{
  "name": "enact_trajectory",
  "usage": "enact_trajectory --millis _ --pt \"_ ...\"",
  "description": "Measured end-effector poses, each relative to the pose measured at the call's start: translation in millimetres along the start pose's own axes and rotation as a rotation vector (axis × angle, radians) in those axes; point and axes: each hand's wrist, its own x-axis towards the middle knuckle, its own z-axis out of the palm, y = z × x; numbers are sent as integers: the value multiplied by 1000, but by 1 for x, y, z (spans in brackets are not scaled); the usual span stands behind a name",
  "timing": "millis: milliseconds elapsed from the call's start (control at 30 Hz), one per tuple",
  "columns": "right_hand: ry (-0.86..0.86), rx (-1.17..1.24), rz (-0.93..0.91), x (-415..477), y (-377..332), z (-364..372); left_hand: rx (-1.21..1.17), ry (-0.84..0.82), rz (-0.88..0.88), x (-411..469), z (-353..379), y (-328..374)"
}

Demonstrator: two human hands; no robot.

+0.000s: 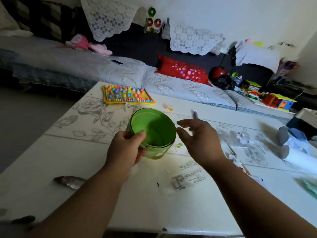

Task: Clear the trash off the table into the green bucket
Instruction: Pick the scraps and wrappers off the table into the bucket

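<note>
The green bucket (154, 129) is tilted toward me above the white table (51, 158), and nothing shows inside it. My left hand (126, 148) grips its near rim, thumb inside. Just right of the rim, my right hand (199, 140) hovers with fingers spread and holds nothing. Trash lies on the table: a paper slip (181, 166) and a small printed packet (187, 181) near my right forearm, crumpled white scraps (240, 136) to the right, a clear wrapper (167, 107) and a small grey stick (194, 115) behind the bucket, and a silvery wrapper (70, 181) at the left.
A yellow mat (127, 96) studded with coloured bumps lies at the table's far edge. Grey and white cloth (291, 146) sits at the right edge. A sofa with a red cushion (183, 71) and toys (274, 100) runs behind the table.
</note>
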Motion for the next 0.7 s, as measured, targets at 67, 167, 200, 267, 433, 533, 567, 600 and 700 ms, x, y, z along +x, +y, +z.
enact_trajectory --millis 67,167,200,267,433,533,567,600,700 --pt "-145 11 147 -9 25 -7 -39 3 -29 2 0 0" --pt "-668 -203 206 -29 57 -2 -133 -13 -91 2 4 1" --pt "-760 -233 212 -34 64 3 -154 -21 -106 2 6 2" --pt "-786 -283 178 -41 73 13 -182 -29 -126 2 9 2" --pt "-800 -423 170 -38 71 16 -186 -30 -113 3 12 -2" --pt "-736 -451 104 -40 68 15 -180 -17 -96 3 12 -4" --pt "-704 -434 109 -41 69 13 -177 -14 -87 3 13 -5" --pt "-673 -405 134 -42 71 10 -170 -10 -73 3 13 -6" --pt "-477 -343 250 -38 74 -11 -106 16 -10 5 14 -12"
